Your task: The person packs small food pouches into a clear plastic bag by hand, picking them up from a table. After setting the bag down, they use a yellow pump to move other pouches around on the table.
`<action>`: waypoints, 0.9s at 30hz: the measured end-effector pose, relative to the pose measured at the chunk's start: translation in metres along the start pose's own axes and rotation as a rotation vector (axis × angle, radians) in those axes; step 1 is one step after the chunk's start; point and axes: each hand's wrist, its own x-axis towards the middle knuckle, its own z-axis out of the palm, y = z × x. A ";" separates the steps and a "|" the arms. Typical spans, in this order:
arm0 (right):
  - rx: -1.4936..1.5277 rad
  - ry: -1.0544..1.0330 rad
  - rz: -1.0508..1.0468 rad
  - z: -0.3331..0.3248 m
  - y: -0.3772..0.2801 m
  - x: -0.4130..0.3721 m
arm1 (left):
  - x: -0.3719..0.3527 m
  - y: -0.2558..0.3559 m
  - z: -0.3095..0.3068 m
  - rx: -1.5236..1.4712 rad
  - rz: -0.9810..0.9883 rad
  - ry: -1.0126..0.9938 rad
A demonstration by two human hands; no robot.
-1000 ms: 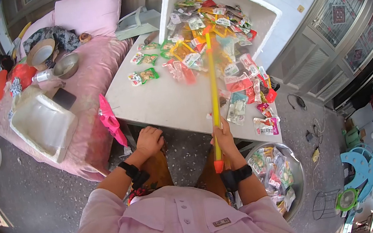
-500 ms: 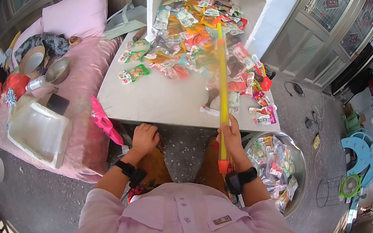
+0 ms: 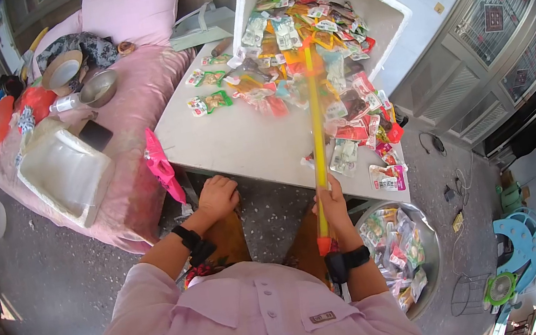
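Observation:
My right hand [image 3: 332,208] is closed around the lower part of a long yellow stick [image 3: 316,126] with orange ends. The stick points away from me over a white table [image 3: 230,142]. A blurred, see-through orange patch shows at its far end, over a pile of small colourful sealed food packets [image 3: 350,118]; its exact shape I cannot make out. My left hand [image 3: 218,196] rests on my knee, fingers laid over it, holding nothing. Two green-edged packets [image 3: 209,103] lie apart on the table's left side.
A white foam box [image 3: 391,16] lies tipped with its opening toward me, packets spilling out. Right of my legs stands a metal basin [image 3: 432,240] of packets. A pink bag [image 3: 161,165] hangs at the table's left edge. The pink bed [image 3: 131,118] holds bowls and a foam lid [image 3: 70,175].
The view has shifted, so the table and bed sit further right. The stick's far end has swung left across the packets. My left hand stays on my knee.

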 end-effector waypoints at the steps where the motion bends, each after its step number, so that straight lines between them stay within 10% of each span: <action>1: 0.006 -0.014 -0.007 -0.002 0.005 -0.006 | 0.000 0.000 0.000 0.000 -0.006 -0.002; 12: -0.134 0.030 -0.195 0.003 0.023 -0.046 | 0.001 0.001 -0.001 -0.016 -0.003 0.016; 27: -0.276 0.000 -0.189 0.030 -0.073 0.147 | 0.002 0.000 0.001 -0.015 -0.024 0.019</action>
